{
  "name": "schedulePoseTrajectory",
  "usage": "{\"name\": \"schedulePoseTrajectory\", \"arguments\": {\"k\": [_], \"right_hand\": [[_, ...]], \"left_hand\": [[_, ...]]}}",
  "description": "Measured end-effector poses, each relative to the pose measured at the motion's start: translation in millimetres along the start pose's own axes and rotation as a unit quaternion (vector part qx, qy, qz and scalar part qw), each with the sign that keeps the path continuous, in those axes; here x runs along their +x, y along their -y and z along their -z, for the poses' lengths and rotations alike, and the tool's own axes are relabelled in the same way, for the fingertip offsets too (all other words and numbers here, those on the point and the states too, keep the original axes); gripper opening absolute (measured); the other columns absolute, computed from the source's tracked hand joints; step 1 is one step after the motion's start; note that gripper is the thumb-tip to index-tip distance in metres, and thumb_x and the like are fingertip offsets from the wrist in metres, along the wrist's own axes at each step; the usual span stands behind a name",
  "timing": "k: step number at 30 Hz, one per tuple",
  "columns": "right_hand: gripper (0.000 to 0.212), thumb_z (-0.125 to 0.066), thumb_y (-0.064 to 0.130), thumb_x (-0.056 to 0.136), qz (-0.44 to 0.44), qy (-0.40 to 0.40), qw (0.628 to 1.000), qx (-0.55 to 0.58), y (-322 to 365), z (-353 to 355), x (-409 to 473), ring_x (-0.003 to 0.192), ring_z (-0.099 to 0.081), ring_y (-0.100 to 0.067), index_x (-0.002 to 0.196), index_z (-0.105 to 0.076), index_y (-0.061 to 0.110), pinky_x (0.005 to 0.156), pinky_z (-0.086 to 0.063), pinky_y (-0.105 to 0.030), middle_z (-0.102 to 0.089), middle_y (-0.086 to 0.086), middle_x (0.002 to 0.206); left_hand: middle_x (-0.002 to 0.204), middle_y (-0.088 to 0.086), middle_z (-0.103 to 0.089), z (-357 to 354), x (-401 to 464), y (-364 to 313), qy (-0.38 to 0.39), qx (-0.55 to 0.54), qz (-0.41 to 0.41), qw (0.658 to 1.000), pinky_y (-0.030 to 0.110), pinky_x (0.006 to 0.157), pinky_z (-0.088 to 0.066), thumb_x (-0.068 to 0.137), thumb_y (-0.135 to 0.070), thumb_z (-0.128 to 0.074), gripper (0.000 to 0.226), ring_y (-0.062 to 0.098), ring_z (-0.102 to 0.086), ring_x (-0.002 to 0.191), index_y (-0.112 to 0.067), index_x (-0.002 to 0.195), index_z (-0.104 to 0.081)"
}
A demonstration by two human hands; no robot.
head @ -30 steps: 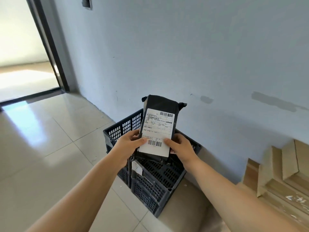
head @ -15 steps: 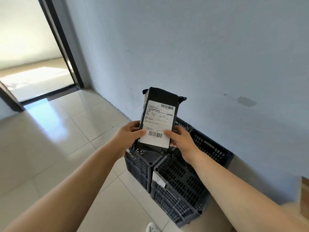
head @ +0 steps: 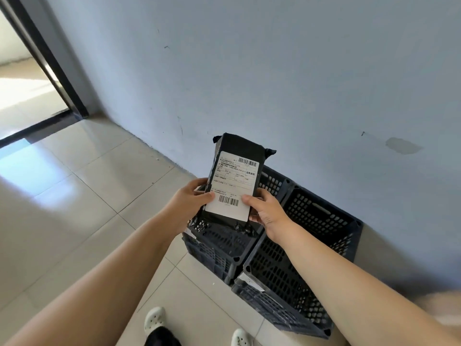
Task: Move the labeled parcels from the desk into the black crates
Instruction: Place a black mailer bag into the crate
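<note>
I hold a black parcel [head: 239, 151] with a white barcode label upright in both hands, above the crates. My left hand [head: 187, 202] grips its lower left edge, thumb on the label. My right hand [head: 265, 211] grips the lower right corner, thumb beside the barcode. Two black perforated crates stand side by side on the floor against the wall: the left crate [head: 212, 248] lies directly under the parcel, the right crate [head: 311, 233] lies below my right forearm. Both crate floors that show look bare; part of the left one is hidden by the parcel.
A blue-grey wall [head: 274, 71] rises just behind the crates. Pale floor tiles [head: 74, 208] stretch left toward a dark-framed doorway [head: 50, 63]. My feet in white clogs [head: 154, 318] stand in front of the crates.
The view has swung left and down: both crates now show fully, the cardboard boxes at the right are gone from view, and the parcel stays held in both hands above the left crate.
</note>
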State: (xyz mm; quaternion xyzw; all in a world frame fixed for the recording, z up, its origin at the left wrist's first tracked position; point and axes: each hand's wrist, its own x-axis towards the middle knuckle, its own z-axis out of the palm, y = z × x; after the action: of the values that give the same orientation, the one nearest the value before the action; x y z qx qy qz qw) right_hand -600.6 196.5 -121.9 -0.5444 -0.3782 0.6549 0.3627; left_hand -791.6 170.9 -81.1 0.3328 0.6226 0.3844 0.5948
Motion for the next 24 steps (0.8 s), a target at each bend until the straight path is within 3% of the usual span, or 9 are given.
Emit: {"name": "schedulePoseTrajectory", "arguments": {"k": [9, 12, 16, 18, 21, 24], "right_hand": [[0.030, -0.071, 0.013, 0.086, -0.034, -0.124, 0.989, 0.072, -22.6, -83.7, 55.8, 0.094, -0.070, -0.019, 0.112, -0.057, 0.017, 0.082, -0.055, -0.035, -0.073, -0.002, 0.099], [0.038, -0.074, 0.015, 0.082, -0.051, -0.172, 0.980, 0.090, -39.8, -105.9, 72.9, 0.103, -0.067, -0.021, 0.115, -0.056, 0.018, 0.096, -0.050, -0.041, -0.072, -0.005, 0.106], [0.036, -0.075, 0.014, 0.082, -0.071, -0.230, 0.965, 0.101, -62.2, -117.5, 89.2, 0.108, -0.064, -0.021, 0.112, -0.056, 0.019, 0.100, -0.049, -0.040, -0.069, -0.004, 0.111], [0.035, -0.074, 0.013, 0.083, -0.080, -0.252, 0.959, 0.107, -71.6, -115.4, 97.9, 0.107, -0.064, -0.019, 0.112, -0.056, 0.018, 0.096, -0.050, -0.037, -0.069, -0.004, 0.111], [0.033, -0.071, 0.011, 0.085, -0.098, -0.272, 0.951, 0.111, -81.2, -107.5, 113.1, 0.100, -0.063, -0.013, 0.114, -0.056, 0.018, 0.080, -0.050, -0.025, -0.068, -0.002, 0.108], [0.039, -0.071, 0.012, 0.085, -0.117, -0.279, 0.948, 0.102, -90.4, -95.4, 133.8, 0.099, -0.063, -0.012, 0.120, -0.056, 0.016, 0.082, -0.049, -0.026, -0.067, -0.001, 0.108]], "left_hand": [[0.097, 0.005, -0.069, 89.0, 100.6, -11.9, 0.125, 0.057, 0.044, 0.990, 0.023, 0.055, -0.056, 0.093, -0.010, -0.060, 0.042, 0.016, -0.068, 0.084, -0.024, 0.131, -0.051], [0.104, 0.008, -0.070, 109.4, 132.1, -5.6, 0.158, 0.094, 0.057, 0.981, 0.028, 0.067, -0.059, 0.094, -0.011, -0.059, 0.043, 0.020, -0.069, 0.091, -0.023, 0.134, -0.050], [0.106, 0.006, -0.069, 113.8, 168.0, 10.2, 0.190, 0.124, 0.080, 0.971, 0.029, 0.075, -0.057, 0.094, -0.008, -0.057, 0.043, 0.019, -0.068, 0.095, -0.022, 0.134, -0.050], [0.104, 0.003, -0.069, 107.7, 183.4, 20.4, 0.205, 0.133, 0.090, 0.966, 0.029, 0.075, -0.056, 0.095, -0.008, -0.056, 0.044, 0.017, -0.068, 0.093, -0.022, 0.135, -0.049], [0.100, -0.001, -0.069, 96.1, 204.3, 36.7, 0.207, 0.139, 0.103, 0.963, 0.025, 0.071, -0.056, 0.095, -0.008, -0.055, 0.043, 0.013, -0.068, 0.090, -0.022, 0.135, -0.048], [0.106, 0.002, -0.068, 85.2, 227.5, 51.7, 0.199, 0.146, 0.117, 0.962, 0.025, 0.074, -0.055, 0.095, -0.008, -0.054, 0.043, 0.014, -0.067, 0.092, -0.021, 0.135, -0.048]]}}
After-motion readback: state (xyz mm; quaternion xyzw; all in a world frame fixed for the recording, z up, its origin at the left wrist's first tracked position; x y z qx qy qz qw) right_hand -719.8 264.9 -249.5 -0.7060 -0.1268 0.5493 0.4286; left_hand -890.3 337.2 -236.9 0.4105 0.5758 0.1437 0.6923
